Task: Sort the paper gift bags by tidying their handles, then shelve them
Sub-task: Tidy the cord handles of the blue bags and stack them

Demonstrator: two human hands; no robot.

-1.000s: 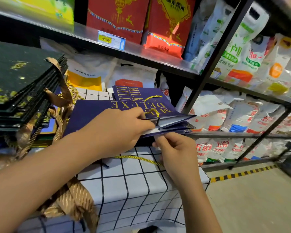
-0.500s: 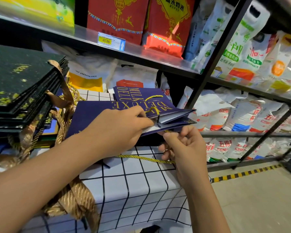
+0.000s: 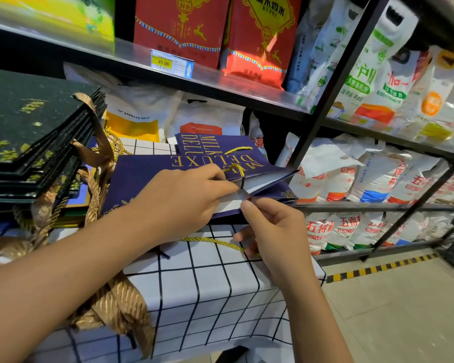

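Observation:
A navy "Milk Deluxe" paper gift bag (image 3: 147,169) lies flat on a white grid-patterned bag (image 3: 215,284). My left hand (image 3: 178,200) presses down on the navy bag and pinches its open mouth edge near a gold rope handle (image 3: 235,169). My right hand (image 3: 273,231) pinches the lower lip of the same mouth with thumb and forefinger. A second gold rope handle (image 3: 210,241) runs under that hand. Another navy bag (image 3: 207,144) lies behind.
A stack of dark green bags (image 3: 29,142) with gold ribbon handles (image 3: 97,153) sits at left. Shelves above and right hold red boxes (image 3: 181,24) and white sacks (image 3: 372,79). A black upright post (image 3: 333,82) stands right of the bags. Floor with striped tape (image 3: 378,268) lies below.
My right hand has come back up from the gold rope to the bag's mouth and now pinches its lower edge. My left hand has stayed on the bag.

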